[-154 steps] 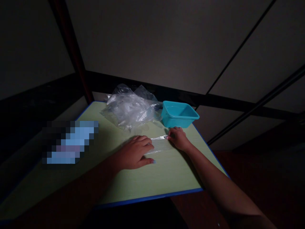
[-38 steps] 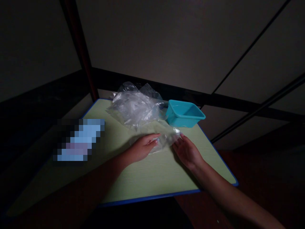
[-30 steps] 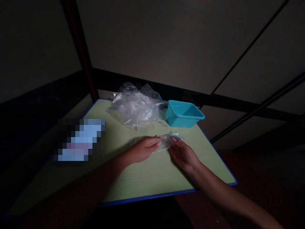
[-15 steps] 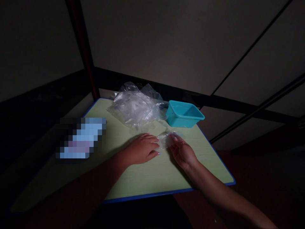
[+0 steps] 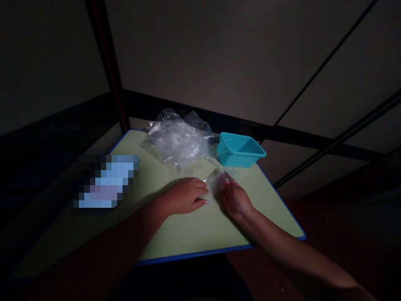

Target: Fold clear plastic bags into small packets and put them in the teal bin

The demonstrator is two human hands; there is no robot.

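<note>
A small clear plastic bag [image 5: 214,184] lies between my hands on the light green table. My left hand [image 5: 186,195] rests palm down at the bag's left edge, fingers stretched out and thumb apart, fingertips touching the plastic. From the other side, my right hand [image 5: 235,198] grips the bag between thumb and fingers, palm turned inward; part of the film shows past its fingertips. Behind my hands sits a crumpled heap of clear plastic bags [image 5: 180,140]. To its right stands a turquoise plastic basket [image 5: 239,156], whose floor I cannot see.
The table [image 5: 184,240] has a blue edge strip and narrows toward the right front corner. On its left side lies a pixelated, bright rectangular object [image 5: 108,184]. A dark-trimmed wall panel [image 5: 200,58] rises right behind the table.
My right hand has shifted slightly left and the small bag between my hands has bent a little. The view has turned slightly; the heap and basket stay in place.
</note>
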